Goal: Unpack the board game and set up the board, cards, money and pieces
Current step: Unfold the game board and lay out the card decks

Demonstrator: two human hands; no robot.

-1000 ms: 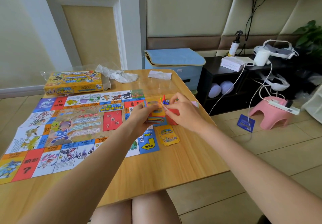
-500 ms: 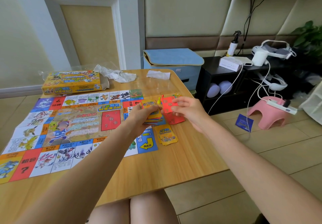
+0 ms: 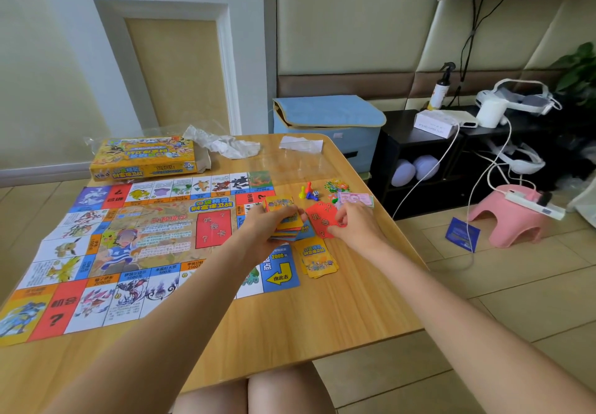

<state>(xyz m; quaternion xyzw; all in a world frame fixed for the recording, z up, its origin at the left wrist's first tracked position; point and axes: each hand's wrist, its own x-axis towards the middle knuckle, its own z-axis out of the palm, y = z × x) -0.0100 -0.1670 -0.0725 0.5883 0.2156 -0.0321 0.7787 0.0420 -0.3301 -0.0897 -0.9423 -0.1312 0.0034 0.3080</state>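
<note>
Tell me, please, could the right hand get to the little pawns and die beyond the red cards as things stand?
Probably yes: the pawns and die lie in the open just beyond the right hand, nothing between, though it would first have to release the red cards.

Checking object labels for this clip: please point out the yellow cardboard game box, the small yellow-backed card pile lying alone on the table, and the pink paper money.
Yellow cardboard game box [image 3: 143,159]: head view, top face.
Small yellow-backed card pile [image 3: 317,258]: head view, top card's back.
Pink paper money [image 3: 354,198]: head view, top note.
</note>
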